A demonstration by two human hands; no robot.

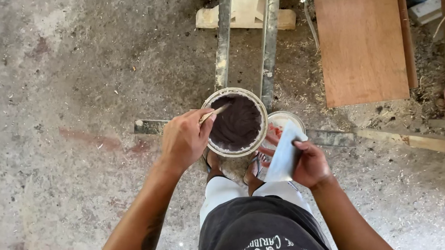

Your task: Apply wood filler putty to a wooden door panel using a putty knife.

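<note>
A round white tub (262, 133) filled with dark brown paste sits on the floor between my feet. My left hand (184, 138) grips a thin wooden stick (214, 112) whose tip dips into the paste at the tub's left side. My right hand (310, 164) holds a flat grey-white scraper blade (285, 154) just right of the tub, tilted upward. A second, smaller white container (284, 118) stands behind the blade, partly hidden by it.
Two grey metal rails (223, 37) run away from me, crossed by a flat bar (331, 137). A brown plywood board (361, 39) lies at upper right, a pale wood block (246, 10) at top. Sawdust covers the concrete floor (76, 98).
</note>
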